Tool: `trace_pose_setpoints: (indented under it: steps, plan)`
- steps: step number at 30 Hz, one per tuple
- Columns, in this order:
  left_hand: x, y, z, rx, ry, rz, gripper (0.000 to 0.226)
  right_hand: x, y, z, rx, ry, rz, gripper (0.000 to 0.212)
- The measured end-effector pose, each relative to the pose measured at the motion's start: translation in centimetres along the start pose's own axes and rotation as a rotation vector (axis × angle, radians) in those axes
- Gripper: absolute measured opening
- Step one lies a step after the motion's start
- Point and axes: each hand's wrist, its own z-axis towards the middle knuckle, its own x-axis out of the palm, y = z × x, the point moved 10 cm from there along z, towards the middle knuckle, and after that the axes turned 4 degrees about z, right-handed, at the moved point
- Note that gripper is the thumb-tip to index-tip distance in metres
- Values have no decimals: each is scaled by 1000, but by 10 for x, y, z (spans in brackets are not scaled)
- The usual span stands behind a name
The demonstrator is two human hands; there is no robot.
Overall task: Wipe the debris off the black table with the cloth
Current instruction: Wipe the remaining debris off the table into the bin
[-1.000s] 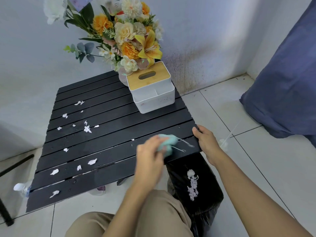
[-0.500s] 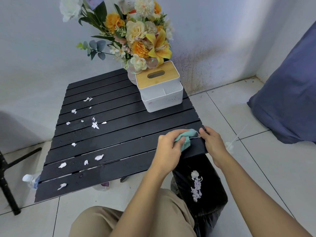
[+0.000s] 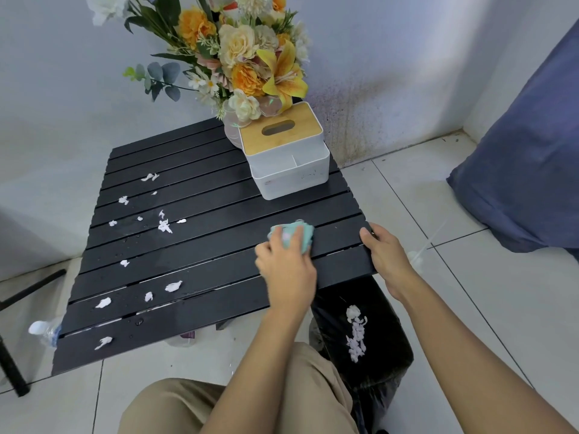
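A black slatted table (image 3: 203, 245) fills the middle of the view. My left hand (image 3: 286, 267) presses a teal cloth (image 3: 293, 234) flat on the table's right half, fingers over it. At the table's right edge, my right hand (image 3: 385, 252) grips the rim. Several white scraps of debris (image 3: 164, 225) lie scattered over the left half, with more (image 3: 173, 286) toward the near left edge. Small water drops show on the slats.
A white tissue box with a wooden lid (image 3: 286, 151) and a vase of flowers (image 3: 247, 67) stand at the table's far right corner. A black-lined bin (image 3: 360, 333) holding white scraps sits below the right edge. A blue fabric (image 3: 526, 151) hangs on the right.
My left hand has carried the cloth from the table's right edge back onto the top, leftward and away from me. My right hand stays on the right rim.
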Motion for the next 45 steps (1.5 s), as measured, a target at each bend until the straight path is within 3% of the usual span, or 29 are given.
trace_pose_setpoints:
  steps: [4,7,10,12,13,14,16,18,22,24,26,28,30,32,34,35,37,39,42,45]
  plan:
    - [20,-63,0,264,156,-106,40,0,2,0,6,-7,-21,23]
    - [22,-67,-3,365,316,-179,36,0,-1,0,27,-3,5,23]
    - [14,-58,-25,441,677,-379,32,-1,-1,1,40,-24,-9,23]
    - [-1,-54,-34,334,945,-634,32,-2,-3,2,52,-35,-16,30]
    - [-8,-53,-28,249,953,-763,31,-2,-5,2,60,-34,-19,34]
    - [-15,-50,-15,196,855,-824,31,-2,-4,1,65,-31,-17,34]
    - [-19,-44,15,203,528,-672,31,-1,-1,-2,62,-24,-9,26]
    - [-7,-45,21,243,365,-436,33,-1,3,-3,51,-35,-14,23]
    - [8,-57,-24,421,279,-155,45,-3,0,-2,51,-47,-36,27]
    - [-4,-60,-45,514,244,-173,43,-3,0,-1,53,-47,-48,26]
    - [-12,-53,-56,530,336,-257,39,0,5,-4,42,-36,-44,25]
    - [-18,-39,-55,366,508,-551,34,-1,6,-4,40,-37,-59,25]
    - [-32,-13,-52,34,588,-993,28,-1,9,-9,33,-48,-152,25]
    - [-38,17,-51,-312,603,-1349,26,-7,16,-15,-17,-165,-407,34]
    - [-42,36,-54,-539,636,-1635,40,-7,45,-31,-194,-351,-532,36]
    - [-48,43,-53,-561,636,-1719,46,3,65,-45,-320,-387,-476,32]
    - [-62,48,-49,-481,630,-1761,51,41,91,-68,-424,-264,-256,23]
    - [-73,56,-46,-430,574,-1731,54,102,94,-85,-253,68,-69,25]
    - [-89,71,-44,-440,463,-1756,55,179,79,-119,64,554,149,51]
    - [-108,96,-46,-476,344,-1667,34,205,81,-138,70,663,267,44]
